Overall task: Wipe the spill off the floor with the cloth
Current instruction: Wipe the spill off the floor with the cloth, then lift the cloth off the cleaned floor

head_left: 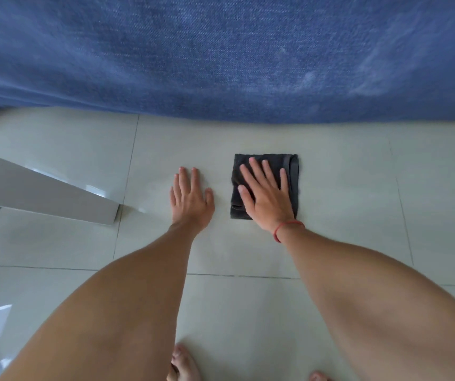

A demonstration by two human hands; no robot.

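Two flat palms press down: the right hand point(264, 193), fingers spread, on the folded dark cloth point(293, 182) on the tiled floor point(358, 188); left hand point(190, 196) just beside the cloth, blue fabric point(220, 56) beyond.

Person, seen from above: two bare forearms without sleeves, bare left hand point(190, 198), bare right hand point(264, 196) with a thin red string bracelet point(286, 228) at the wrist, and bare toes point(182, 364), unshod.

right hand point(264, 193) flat on folded dark cloth point(293, 174) — left hand point(190, 198) flat on pale floor tile point(344, 188) beside it
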